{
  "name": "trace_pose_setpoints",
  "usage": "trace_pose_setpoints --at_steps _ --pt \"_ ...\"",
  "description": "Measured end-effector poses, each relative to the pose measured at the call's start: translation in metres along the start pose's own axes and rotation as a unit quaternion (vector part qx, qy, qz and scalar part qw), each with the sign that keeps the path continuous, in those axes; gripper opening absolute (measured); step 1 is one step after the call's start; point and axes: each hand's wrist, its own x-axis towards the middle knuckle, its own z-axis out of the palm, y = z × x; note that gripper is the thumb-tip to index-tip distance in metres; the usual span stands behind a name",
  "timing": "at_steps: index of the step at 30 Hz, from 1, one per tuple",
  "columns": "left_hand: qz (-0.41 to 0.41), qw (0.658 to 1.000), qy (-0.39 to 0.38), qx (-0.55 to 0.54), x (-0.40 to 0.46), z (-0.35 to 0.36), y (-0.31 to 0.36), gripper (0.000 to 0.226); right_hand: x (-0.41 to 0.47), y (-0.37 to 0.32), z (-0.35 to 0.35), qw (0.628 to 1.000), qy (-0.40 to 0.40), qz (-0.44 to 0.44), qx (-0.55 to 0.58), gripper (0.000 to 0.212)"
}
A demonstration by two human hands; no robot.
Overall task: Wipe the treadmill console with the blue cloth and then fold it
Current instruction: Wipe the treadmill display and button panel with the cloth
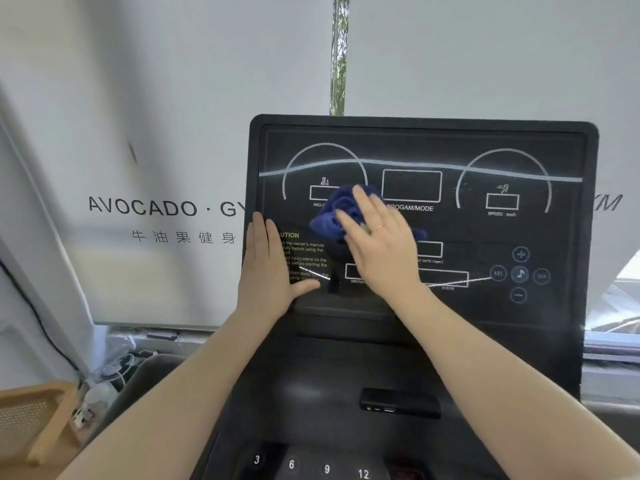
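Right hand: your right hand (377,237) lay flat, fingers straight, pressing the cloth (337,211) to the panel.
Left hand: your left hand (272,268) rested open-palmed on the console's (554,323) left edge, holding nothing.
Cloth: bunched, upper-left centre of the display, between the left dial and the middle window.
Wiping: judged under way; right side apparently not yet reached.
Folding: not yet begun.
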Motion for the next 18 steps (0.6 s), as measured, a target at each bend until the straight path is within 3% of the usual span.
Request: trace_pose_setpoints --at_steps 3,6,10,13,16,18 --pt "-0.004 1.000 -0.005 0.000 -0.001 -0.002 0.003 0.121 -0.028 -0.013 -0.003 0.994 -0.067 -0.083 0.018 0.035" --pt "-0.024 1.000 -0.013 0.012 0.000 -0.006 0.009 0.122 -0.021 0.012 -0.009 0.990 -0.097 -0.098 0.011 0.033" --pt "-0.037 0.999 -0.022 0.014 0.000 -0.009 0.017 0.121 0.012 0.083 -0.034 0.998 -0.045 0.034 -0.028 0.032" --pt "-0.015 1.000 -0.015 0.010 -0.005 -0.006 0.028 0.112 0.026 0.120 -0.054 0.986 -0.055 0.154 -0.031 0.037" --pt "0.014 1.000 -0.005 -0.014 -0.009 -0.001 0.044 0.108 0.029 0.115 -0.053 0.981 -0.040 0.186 -0.041 0.041" --pt "0.040 0.999 0.004 -0.020 -0.011 0.002 0.056 0.110 0.016 0.097 -0.047 0.986 -0.030 0.160 -0.035 0.044"
